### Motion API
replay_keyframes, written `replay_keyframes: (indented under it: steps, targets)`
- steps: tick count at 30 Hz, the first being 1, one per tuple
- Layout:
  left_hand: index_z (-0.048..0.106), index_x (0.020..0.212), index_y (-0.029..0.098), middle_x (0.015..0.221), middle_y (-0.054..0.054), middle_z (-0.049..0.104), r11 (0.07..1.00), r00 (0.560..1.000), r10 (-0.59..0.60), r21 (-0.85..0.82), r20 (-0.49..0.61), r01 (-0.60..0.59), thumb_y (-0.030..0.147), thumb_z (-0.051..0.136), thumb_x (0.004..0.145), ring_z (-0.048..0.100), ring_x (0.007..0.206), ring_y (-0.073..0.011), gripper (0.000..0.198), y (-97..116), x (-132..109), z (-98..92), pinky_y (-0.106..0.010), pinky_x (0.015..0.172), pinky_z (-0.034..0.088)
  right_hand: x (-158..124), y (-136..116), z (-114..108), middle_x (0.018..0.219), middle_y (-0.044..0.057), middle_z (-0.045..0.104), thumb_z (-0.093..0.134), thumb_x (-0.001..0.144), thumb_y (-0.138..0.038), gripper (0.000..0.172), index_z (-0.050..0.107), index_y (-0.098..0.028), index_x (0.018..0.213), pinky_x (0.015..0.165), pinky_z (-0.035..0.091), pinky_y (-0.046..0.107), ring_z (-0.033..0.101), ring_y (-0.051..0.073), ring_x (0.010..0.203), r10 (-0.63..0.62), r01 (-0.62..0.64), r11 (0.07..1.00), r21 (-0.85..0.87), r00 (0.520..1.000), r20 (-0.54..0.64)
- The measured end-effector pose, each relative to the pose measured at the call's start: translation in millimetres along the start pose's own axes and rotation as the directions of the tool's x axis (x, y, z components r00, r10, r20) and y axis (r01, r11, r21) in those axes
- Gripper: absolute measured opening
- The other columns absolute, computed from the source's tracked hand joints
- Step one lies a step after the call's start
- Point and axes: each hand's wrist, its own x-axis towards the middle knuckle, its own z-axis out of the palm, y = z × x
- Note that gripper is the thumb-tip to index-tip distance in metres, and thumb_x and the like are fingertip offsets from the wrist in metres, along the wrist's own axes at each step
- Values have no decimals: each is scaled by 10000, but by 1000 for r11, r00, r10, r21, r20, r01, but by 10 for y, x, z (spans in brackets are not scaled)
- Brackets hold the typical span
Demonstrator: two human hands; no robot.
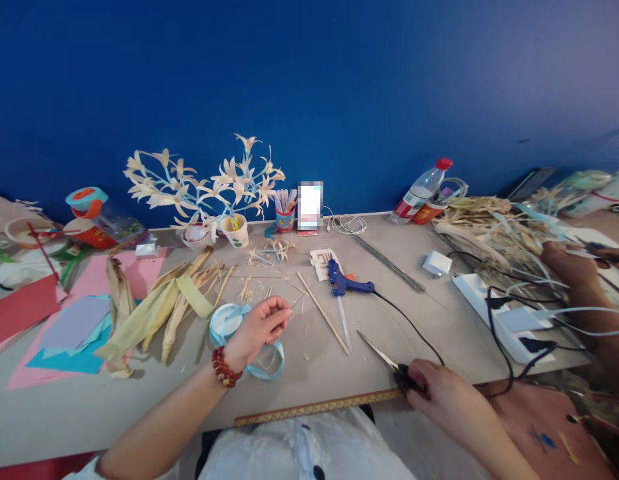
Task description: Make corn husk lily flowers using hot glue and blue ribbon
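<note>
My left hand (263,323), with a red bead bracelet at the wrist, is closed in a pinch above the table. Whatever sits between its fingertips is too small to make out. Beside and under it lies a roll of light blue tape (227,323), with a loose loop (275,363) of it by the wrist. At the table's front edge my right hand (436,387) is closed around the black handles of a pair of scissors (382,350), whose blades point away to the left. A thin stick (324,313) and a blue glue gun (346,283) lie between the hands.
Corn husks (162,313) and coloured paper (76,327) lie on the left. Husk flowers (229,177) stand in a cup (234,232). To the right are thin wires (389,263), a bottle (419,193) and a power strip (499,327) with cables. Another person's hand (569,270) works at far right.
</note>
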Motion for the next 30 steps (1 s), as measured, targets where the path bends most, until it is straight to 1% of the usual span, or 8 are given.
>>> replay_keyframes:
  steps: [2,5,8,10,13,16,21,30]
  targets:
    - [546,818,154,625,65,502,1000,1000,-7,-17,-4,7,348,681,798,301,397,1,237,-13,29,0,-182,398,143,-34,62,-92,691,38,646,547,749,-290,77,529,-215,749,590,433,293,602,202,643,-7,-28,954,298,993,115]
    - [574,856,145,624,63,499,999,1000,-23,-36,7,23,341,685,796,291,394,2,233,-9,60,16,-186,394,133,-2,-95,-136,804,45,664,557,820,-416,213,495,-217,863,496,396,233,561,140,582,-142,-61,671,739,967,209]
    - [601,898,134,624,60,497,999,999,-15,-34,30,16,333,682,798,292,392,3,236,21,51,54,-188,392,126,168,-537,-9,695,-48,574,629,807,-498,327,456,-229,875,364,242,177,318,36,379,-184,-167,428,888,946,267]
    - [609,913,132,628,58,500,1000,999,-3,-28,40,4,334,672,808,295,391,4,237,45,23,74,-188,393,125,327,-876,135,618,-78,529,632,800,-560,387,434,-229,831,333,201,168,248,20,343,-201,-225,348,910,930,307]
    - [605,918,137,628,61,501,999,1000,16,-30,19,-15,337,664,810,295,389,3,234,72,-26,66,-186,393,132,534,-1263,324,538,-100,479,678,734,-623,468,443,-223,796,305,209,165,234,20,328,-208,-240,373,896,920,332]
    - [600,914,144,622,64,498,1000,1000,14,-22,-17,-15,350,671,797,305,396,-4,247,85,-54,18,-185,394,143,653,-1451,402,554,-91,497,712,701,-609,471,474,-210,779,309,237,163,269,22,346,-238,-213,437,874,910,341]
    - [588,888,151,597,73,484,999,1000,-26,21,11,26,382,693,770,302,399,-9,279,87,-53,-36,-184,399,146,723,-1559,354,537,-91,498,678,711,-622,469,443,-220,767,316,224,174,284,37,356,-285,-185,466,865,894,345]
    - [590,860,156,589,71,480,993,997,-61,101,37,57,387,665,782,307,408,-20,255,87,-21,-32,-180,397,178,747,-1554,369,549,-75,480,666,712,-621,465,430,-224,761,396,231,188,358,70,441,-245,-150,558,816,910,335]
